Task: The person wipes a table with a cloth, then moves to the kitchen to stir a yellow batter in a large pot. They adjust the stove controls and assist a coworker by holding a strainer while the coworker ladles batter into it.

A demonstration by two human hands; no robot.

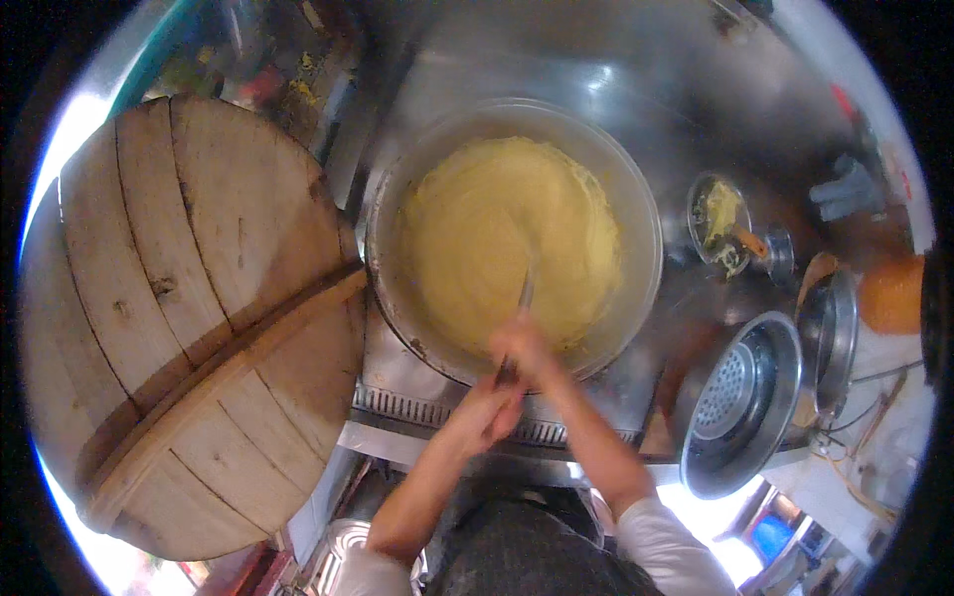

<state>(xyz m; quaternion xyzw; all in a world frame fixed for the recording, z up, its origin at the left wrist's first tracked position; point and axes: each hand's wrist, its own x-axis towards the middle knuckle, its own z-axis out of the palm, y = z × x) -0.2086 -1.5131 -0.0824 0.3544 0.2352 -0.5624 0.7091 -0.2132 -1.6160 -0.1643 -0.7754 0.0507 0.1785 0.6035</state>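
A large round metal pot holds a thick, smooth yellow mush with swirl marks on its surface. Both my hands are wrapped round the handle of a long stirring tool, which slants down into the mush. My left hand is closed on the lower end of the handle, just outside the pot's near rim. Farther up, my right hand grips it over that rim, slightly blurred. The tool's head is sunk in the mush, so its shape is hidden.
A big round wooden lid with a crossbar stands left of the pot. On the steel stove top, to the right, are a bowl with yellow remains and a steel basin holding a perforated insert. An orange container stands beyond.
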